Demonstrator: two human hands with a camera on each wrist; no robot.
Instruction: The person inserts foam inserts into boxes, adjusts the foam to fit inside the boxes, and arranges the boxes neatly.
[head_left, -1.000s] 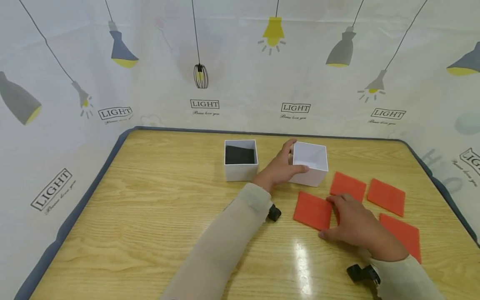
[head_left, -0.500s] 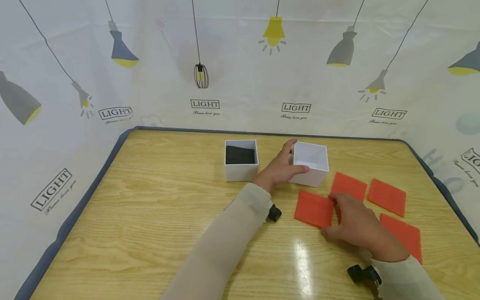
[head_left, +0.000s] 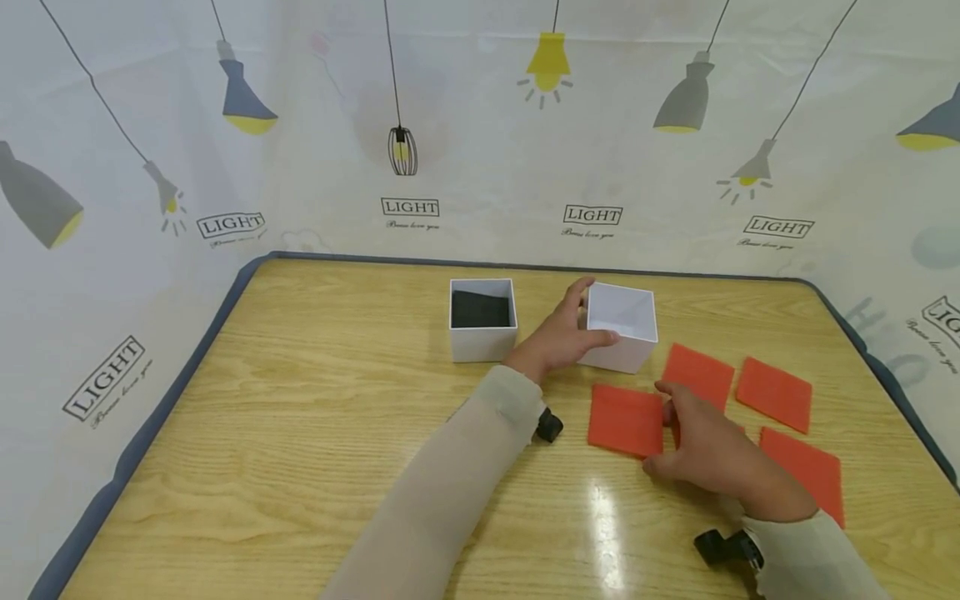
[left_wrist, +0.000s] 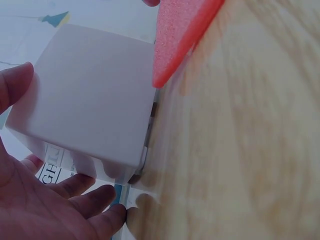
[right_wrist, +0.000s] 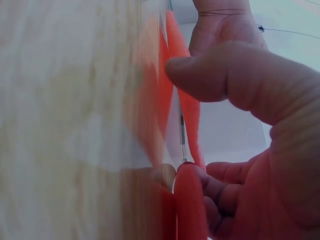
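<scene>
My left hand (head_left: 562,337) grips the left side of a white open-topped box (head_left: 630,354), thumb on its front wall and fingers behind. The left wrist view shows the same box (left_wrist: 95,95) between thumb and fingers. My right hand (head_left: 708,442) holds a red foam square (head_left: 624,421) by its right edge, index finger at the far corner and thumb (right_wrist: 200,77) at the near one. In the right wrist view that foam square (right_wrist: 189,120) stands slightly off the wooden surface. Other red foam squares lie around and partly under this hand.
A second white box (head_left: 483,344) with dark pieces (head_left: 480,310) inside stands left of my left hand. Red squares lie behind (head_left: 697,371), right (head_left: 774,394) and near right (head_left: 810,475) of my right hand. A lamp-print curtain (head_left: 480,167) borders the wooden table (head_left: 300,417).
The red foam square at my right hand has turned a little counterclockwise, its far edge now more level. My right fingers have shifted slightly along it. The left hand and box stay put.
</scene>
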